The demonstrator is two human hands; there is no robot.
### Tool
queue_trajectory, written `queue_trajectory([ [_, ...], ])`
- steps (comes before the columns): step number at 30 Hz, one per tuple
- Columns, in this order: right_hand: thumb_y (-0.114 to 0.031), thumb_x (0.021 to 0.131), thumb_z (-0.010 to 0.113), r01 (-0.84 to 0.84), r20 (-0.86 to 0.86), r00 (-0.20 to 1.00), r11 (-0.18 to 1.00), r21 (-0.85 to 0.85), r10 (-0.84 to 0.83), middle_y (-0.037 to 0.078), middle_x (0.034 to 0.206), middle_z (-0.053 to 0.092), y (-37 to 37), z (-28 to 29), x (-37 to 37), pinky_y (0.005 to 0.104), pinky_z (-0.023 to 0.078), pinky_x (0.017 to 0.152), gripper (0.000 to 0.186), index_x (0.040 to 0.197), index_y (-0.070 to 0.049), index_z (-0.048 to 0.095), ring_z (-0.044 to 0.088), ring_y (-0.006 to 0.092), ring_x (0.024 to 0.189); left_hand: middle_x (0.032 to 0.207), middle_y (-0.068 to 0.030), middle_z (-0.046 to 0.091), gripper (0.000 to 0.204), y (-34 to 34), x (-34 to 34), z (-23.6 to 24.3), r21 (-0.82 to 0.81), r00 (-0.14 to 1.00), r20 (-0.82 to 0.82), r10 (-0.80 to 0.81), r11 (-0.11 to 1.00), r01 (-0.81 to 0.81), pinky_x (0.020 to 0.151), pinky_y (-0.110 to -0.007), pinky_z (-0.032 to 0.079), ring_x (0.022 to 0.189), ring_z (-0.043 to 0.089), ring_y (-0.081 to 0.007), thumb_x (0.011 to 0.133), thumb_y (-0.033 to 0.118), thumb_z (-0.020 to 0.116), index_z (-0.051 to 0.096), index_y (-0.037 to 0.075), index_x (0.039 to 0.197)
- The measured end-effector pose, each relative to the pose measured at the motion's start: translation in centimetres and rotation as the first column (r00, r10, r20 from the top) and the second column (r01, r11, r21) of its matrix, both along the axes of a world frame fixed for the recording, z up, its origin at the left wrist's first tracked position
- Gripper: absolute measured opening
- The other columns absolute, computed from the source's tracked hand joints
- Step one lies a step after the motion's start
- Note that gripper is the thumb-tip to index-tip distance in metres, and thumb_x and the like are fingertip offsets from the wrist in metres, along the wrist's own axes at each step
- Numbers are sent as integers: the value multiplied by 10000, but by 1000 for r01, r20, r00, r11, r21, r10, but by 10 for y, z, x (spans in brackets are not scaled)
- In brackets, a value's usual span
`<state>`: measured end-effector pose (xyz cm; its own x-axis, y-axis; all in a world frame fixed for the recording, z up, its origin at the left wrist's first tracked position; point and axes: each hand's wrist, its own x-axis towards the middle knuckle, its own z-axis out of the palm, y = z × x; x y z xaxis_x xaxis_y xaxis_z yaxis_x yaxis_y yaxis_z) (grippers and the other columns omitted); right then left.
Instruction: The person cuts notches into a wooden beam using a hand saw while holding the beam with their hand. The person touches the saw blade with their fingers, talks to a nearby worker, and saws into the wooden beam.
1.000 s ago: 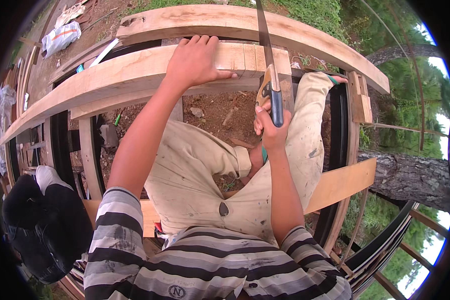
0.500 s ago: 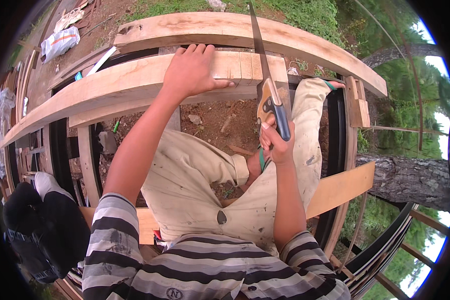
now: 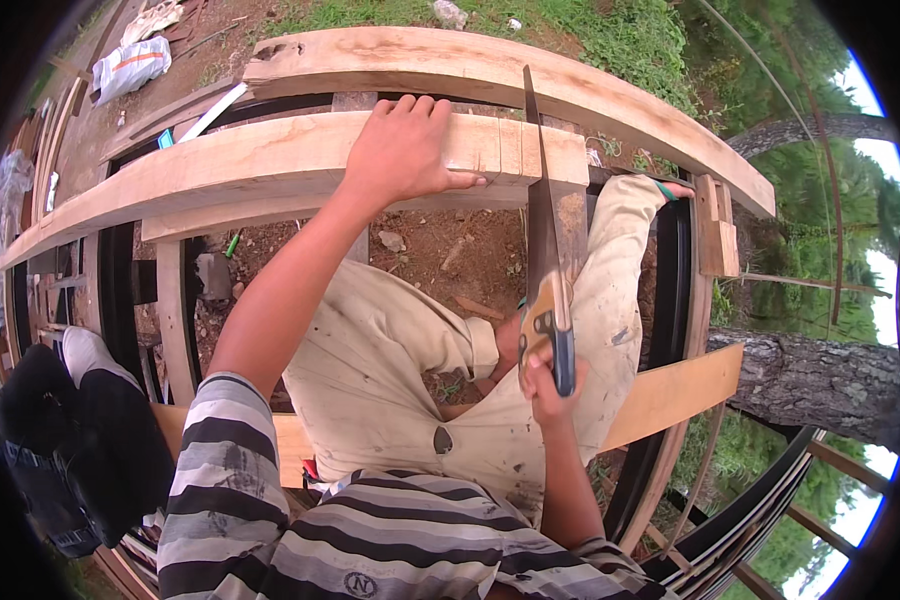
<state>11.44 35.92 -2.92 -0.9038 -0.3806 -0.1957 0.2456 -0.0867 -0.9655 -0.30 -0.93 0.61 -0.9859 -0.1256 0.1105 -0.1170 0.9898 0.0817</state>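
My left hand lies flat on a long pale wooden beam, fingers spread over its top near several cut lines. My right hand grips the blue and tan handle of a hand saw. The saw blade runs up from my hand and crosses the beam close to its right end, about a hand's width right of my left thumb. My knee in beige trousers rests below the beam's right end.
A second curved plank lies beyond the beam. A dark frame and a plank sit under me. A tree trunk stands right, bare soil below, a white sack far left, dark shoes left.
The saw has been drawn back toward me along the cut. My right hand sits lower than before. My left hand has stayed on the beam.
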Motion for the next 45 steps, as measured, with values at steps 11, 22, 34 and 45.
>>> queue_trajectory([
  [11, 8, 972, 747, 43, -13, 999, 986, 161, -41, 28, 677, 596, 55, -11, 83, 293, 435, 523, 108, 939, -21, 648, 559, 110, 546, 1276, -173, 718, 1045, -1, 5, -2, 26, 1000, -1, 6, 1000, -6, 1124, -488, 503, 1297, 666, -340, 786, 906, 751, 653, 1, 1299],
  [22, -5, 1027, 697, 44, -1, 999, 993, -109, -45, 15, 636, 477, -88, -7, -112, 297, 397, 463, 139, 989, -36, 567, 442, 110, 486, 1321, -189, 720, 1073, 6, -3, -15, 59, 999, -18, -38, 997, 39, 1140, -494, 472, 1307, 655, -339, 790, 922, 733, 645, 2, 1335],
  [34, 15, 973, 732, 54, 45, 998, 998, 10, -54, 28, 701, 598, 5, -14, 22, 278, 410, 514, 173, 865, -26, 603, 569, 111, 557, 1211, -164, 714, 956, -2, 5, -3, 2, 998, -59, -18, 1000, 18, 1080, -484, 510, 1228, 678, -347, 802, 867, 767, 651, 7, 1203],
  [45, -26, 963, 768, 59, 53, 996, 978, 202, -72, 20, 668, 582, 30, -14, 57, 315, 407, 549, 227, 807, -39, 604, 550, 106, 570, 1273, -177, 725, 1030, -3, 5, 9, 28, 999, -42, -13, 999, 15, 1123, -499, 486, 1288, 659, -348, 808, 877, 753, 640, -13, 1314],
])
